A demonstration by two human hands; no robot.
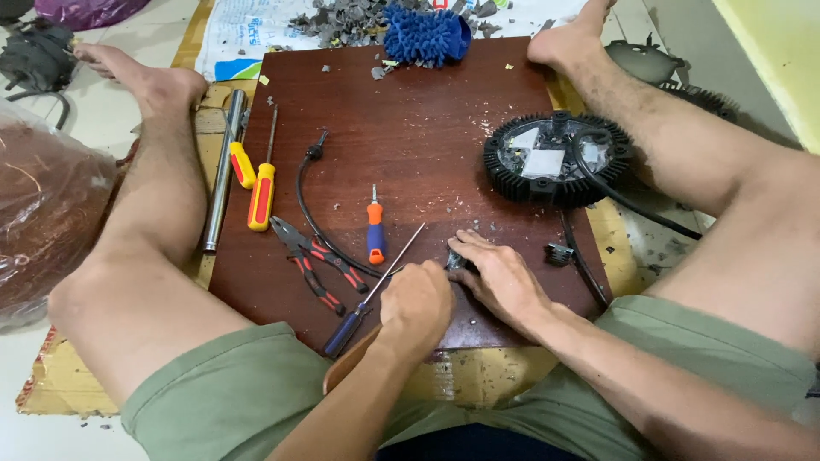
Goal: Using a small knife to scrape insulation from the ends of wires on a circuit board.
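Sitting on the floor with bare legs spread around a dark reddish-brown wooden board, the person works at its near edge. The left hand is curled into a fist; what it grips, if anything, cannot be told from here. The right hand lies flat beside it, fingers pressed together on a small dark metal part that rests on the board, mostly hidden. A long thin screwdriver with a blue handle lies slanted just left of the fist. Further left lie red-and-black pliers, a short orange-and-blue screwdriver and a yellow-and-red screwdriver. A round black finned lamp housing sits well apart on the right, and a fuzzy blue duster head at the far edge.
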